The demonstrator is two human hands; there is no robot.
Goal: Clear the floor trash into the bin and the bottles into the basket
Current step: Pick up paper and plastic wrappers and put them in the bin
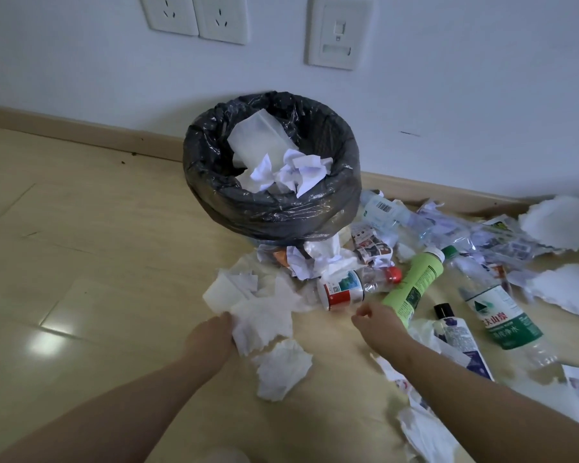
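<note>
With the left hand [213, 335] gripping the crumpled white tissue wad [264, 319] on the floor before the black-lined round bin [271, 215], gather loose edges before lifting; the right hand [376, 324], loosely curled and empty, hovers beside the red-capped clear plastic bottle [348, 289].

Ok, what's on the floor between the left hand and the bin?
In the head view: crumpled white tissues the left hand grips, then a torn paper heap against the bin.
</note>
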